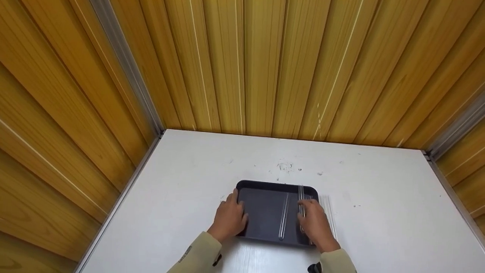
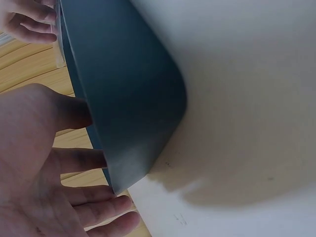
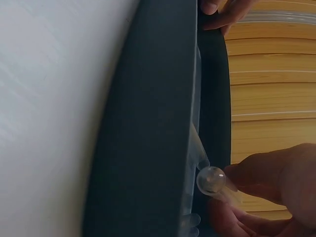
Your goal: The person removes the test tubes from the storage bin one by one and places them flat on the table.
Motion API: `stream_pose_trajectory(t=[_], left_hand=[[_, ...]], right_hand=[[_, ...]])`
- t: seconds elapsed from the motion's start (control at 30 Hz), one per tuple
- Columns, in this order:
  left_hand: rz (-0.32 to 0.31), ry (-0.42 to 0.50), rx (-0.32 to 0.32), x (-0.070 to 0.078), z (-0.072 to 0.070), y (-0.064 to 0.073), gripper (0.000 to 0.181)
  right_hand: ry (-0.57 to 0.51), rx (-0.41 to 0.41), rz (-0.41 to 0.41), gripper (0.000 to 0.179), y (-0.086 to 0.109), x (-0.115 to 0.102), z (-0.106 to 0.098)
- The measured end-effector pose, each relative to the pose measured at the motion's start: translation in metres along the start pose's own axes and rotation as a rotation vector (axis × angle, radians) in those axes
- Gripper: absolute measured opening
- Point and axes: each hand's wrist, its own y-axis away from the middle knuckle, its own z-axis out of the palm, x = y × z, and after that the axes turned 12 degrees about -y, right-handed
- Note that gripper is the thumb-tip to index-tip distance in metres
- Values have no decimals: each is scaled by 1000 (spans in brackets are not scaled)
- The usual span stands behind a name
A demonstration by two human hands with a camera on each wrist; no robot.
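Note:
A dark grey rectangular tray (image 1: 261, 212) lies on the white table. At its left rim my left hand (image 1: 228, 216) rests with the thumb and a finger reaching over the wall; in the left wrist view the other fingers lie fairly straight by the corner. My right hand (image 1: 315, 223) pinches a clear glass test tube (image 1: 301, 192) over the tray's right side. That tube's rounded end (image 3: 211, 180) shows between thumb and fingers in the right wrist view. One test tube (image 1: 283, 218) lies lengthwise inside the tray, right of its middle. More glass lies under the right hand, partly hidden.
Several clear tubes (image 1: 328, 206) lie side by side on the table just right of the tray, partly covered by my right hand and forearm. Wood-look panels (image 1: 265, 76) enclose the white table (image 1: 182, 182) at the back and sides. Small dark marks (image 1: 285, 167) dot the tabletop behind the tray.

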Motion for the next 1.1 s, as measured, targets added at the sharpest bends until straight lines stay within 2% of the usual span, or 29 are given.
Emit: stream_pose_trajectory(t=[0.2,0.47,0.77,1.1], left_hand=[[1,-35,2,1,1,1,43],[-5,-1,9,2,2,2,42],[-1,4,9,2,1,3,42],[12,-15,26,1,3,2,40]], right_hand=[[8,-1,1,33,3,0,-3],[13,6,7,32,4,3,-7],[-2,-1,64,34,4,3,-15],[6,8,50,35,0,5,-20]])
